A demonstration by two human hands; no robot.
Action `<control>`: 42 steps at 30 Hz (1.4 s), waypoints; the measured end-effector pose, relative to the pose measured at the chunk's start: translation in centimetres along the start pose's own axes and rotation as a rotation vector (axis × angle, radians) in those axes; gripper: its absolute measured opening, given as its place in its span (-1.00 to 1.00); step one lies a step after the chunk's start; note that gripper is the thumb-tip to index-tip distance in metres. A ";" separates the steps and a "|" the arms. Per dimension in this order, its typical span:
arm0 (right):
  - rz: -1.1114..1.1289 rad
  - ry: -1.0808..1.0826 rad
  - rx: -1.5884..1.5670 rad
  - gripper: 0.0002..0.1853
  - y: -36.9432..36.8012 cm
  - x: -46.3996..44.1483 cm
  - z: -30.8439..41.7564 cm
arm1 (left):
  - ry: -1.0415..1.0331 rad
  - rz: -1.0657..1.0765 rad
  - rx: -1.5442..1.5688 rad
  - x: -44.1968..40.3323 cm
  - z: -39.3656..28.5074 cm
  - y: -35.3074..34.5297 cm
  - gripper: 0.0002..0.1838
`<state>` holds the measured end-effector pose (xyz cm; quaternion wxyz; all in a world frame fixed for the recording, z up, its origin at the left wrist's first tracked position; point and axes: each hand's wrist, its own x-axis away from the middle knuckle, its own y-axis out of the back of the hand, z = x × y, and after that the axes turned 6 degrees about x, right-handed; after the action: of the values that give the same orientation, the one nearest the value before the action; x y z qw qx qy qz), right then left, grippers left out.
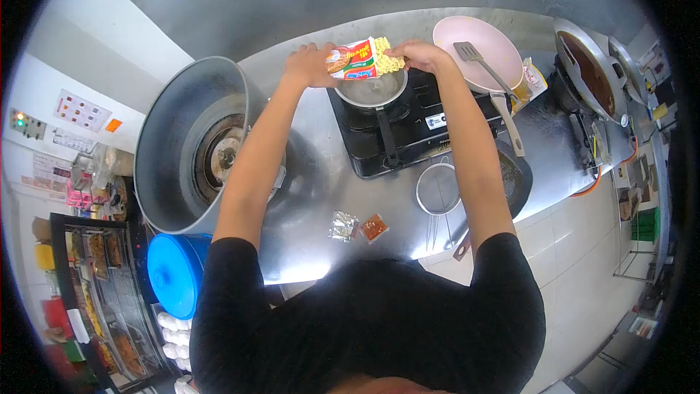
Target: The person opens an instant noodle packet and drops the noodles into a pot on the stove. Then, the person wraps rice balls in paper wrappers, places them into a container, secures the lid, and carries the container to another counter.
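My left hand point(309, 66) grips the left end of an instant noodle packet point(353, 60), red, white and yellow, held sideways. Out of its right end sticks a block of dry yellow noodles point(389, 58), pinched by the fingers of my right hand point(421, 55). Both hands are above a small saucepan point(373, 92) with a dark handle, which holds cloudy liquid. The saucepan stands on a black portable gas stove point(397, 128). Nearer my body, a silver sachet point(343, 226) and a clear sachet with reddish-brown contents point(374, 229) lie on the steel counter point(313, 197).
A large grey metal drum point(164, 146) stands at left, above a blue lidded bucket point(175, 273). At right are a pink pan point(452, 33) with a spatula point(481, 62), a wire strainer point(437, 188) and a dark square pan point(516, 182). A big wok point(589, 66) sits farther right.
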<state>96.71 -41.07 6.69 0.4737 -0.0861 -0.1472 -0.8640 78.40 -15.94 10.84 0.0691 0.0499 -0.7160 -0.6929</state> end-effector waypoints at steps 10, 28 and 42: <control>-0.129 0.015 -0.011 -0.64 -1.5 -0.6 -1.0 | 0.027 -0.127 -0.026 0.6 0.0 -2.3 -0.35; -0.166 0.123 0.000 -0.66 -4.1 0.7 0.1 | 0.229 -0.264 1.372 -1.8 0.3 -4.6 -0.51; -0.523 0.010 0.772 -0.43 -3.2 -1.1 -1.7 | 0.278 -0.462 0.748 -3.0 -0.2 -5.5 -0.47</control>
<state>94.62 -39.14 4.22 0.2383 0.1407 -0.4725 -0.8368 81.28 -15.83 5.25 -0.0145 0.3220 -0.8709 -0.3710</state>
